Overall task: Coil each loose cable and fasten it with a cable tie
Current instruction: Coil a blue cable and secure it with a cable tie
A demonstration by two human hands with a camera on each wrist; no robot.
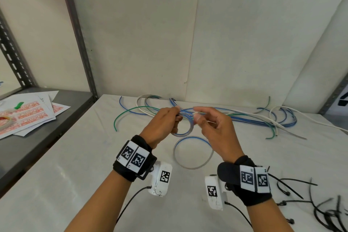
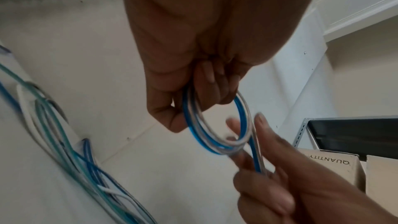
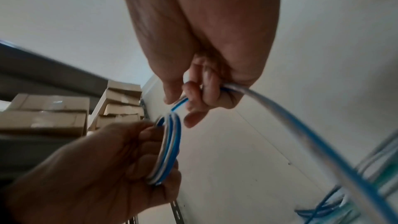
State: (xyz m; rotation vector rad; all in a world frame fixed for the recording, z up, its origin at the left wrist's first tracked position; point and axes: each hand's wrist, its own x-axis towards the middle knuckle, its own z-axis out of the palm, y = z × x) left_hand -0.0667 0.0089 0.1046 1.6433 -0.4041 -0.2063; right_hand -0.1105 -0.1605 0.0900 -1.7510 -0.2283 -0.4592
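A blue-and-clear cable is partly wound into a small coil [image 1: 185, 125] held above the white table [image 1: 79, 165]. My left hand [image 1: 165, 120] grips the coil's left side, with fingers curled round the loops [image 2: 193, 117]. My right hand [image 1: 209, 122] pinches the same cable just right of the coil [image 3: 178, 104]; its free length [image 3: 301, 134] trails off to the right. A second blue-and-clear coil [image 1: 193, 152] lies flat on the table below the hands. Black cable ties [image 1: 323, 205] lie at the near right.
A tangle of loose blue, green and white cables [image 1: 244, 117] runs along the back of the table by the wall. A grey shelf [image 1: 47, 130] on the left carries printed sheets [image 1: 28, 115] and a tape roll [image 1: 5, 121]. Cardboard boxes [image 3: 47, 113] are stacked to the side.
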